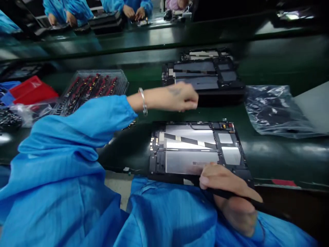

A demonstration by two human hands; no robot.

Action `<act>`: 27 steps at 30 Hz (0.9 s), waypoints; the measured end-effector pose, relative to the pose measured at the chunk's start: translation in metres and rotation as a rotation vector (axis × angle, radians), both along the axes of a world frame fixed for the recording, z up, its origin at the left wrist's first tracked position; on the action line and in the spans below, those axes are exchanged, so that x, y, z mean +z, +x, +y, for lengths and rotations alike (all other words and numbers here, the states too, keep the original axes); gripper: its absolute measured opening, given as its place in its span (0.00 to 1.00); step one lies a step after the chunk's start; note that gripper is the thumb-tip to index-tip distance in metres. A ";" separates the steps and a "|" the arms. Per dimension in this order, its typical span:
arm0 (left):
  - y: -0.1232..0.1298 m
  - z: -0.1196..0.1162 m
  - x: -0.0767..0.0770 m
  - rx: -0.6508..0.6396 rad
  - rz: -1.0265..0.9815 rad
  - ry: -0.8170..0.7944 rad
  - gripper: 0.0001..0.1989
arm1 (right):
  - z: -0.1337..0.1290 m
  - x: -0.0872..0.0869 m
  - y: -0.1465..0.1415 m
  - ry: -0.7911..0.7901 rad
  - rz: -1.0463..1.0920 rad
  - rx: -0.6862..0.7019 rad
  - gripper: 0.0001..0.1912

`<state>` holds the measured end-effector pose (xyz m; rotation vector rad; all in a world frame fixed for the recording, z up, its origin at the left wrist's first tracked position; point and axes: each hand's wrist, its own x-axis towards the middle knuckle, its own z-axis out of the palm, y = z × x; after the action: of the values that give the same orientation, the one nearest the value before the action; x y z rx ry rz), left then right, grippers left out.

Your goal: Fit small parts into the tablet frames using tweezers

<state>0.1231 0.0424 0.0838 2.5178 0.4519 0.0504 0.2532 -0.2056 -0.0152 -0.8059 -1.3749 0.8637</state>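
Note:
An opened tablet (191, 163) lies on the green bench in front of me, its silver battery panels and black frame showing. My right hand (231, 187) is at its near right edge, fingers closed around a dark slim rod-like tool (267, 207) that points down to the right; its kind is blurred. My left hand (183, 97), with a bracelet at the wrist, is raised beyond the tablet. Its fingers are curled together, and whatever they may hold is hidden. Just behind that hand sits a stack of similar opened tablets (203, 73).
Clear trays of small red-and-black parts (95, 85) stand left, beside a red bin (33, 90) and plastic bags. A clear bag with dark pieces (277, 109) lies right. Across the bench, co-workers' hands (133, 13) work in blue sleeves.

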 end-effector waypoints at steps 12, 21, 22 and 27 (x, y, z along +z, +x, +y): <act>-0.003 -0.009 -0.033 0.123 -0.001 -0.321 0.16 | -0.001 -0.028 -0.006 0.110 -0.090 -0.115 0.25; -0.009 -0.019 -0.015 0.169 -0.183 -0.532 0.15 | 0.014 0.006 0.042 0.539 -0.820 -0.063 0.31; -0.010 -0.019 -0.010 0.173 -0.201 -0.527 0.14 | 0.017 0.012 0.054 0.596 -0.935 -0.046 0.32; -0.014 -0.026 0.003 0.289 -0.290 -0.599 0.11 | 0.025 0.033 0.096 0.369 -0.894 -0.116 0.16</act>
<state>0.1091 0.0168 0.0872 1.8112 0.6019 0.3343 0.3493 -0.1802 0.0180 -1.0111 -2.1527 0.1057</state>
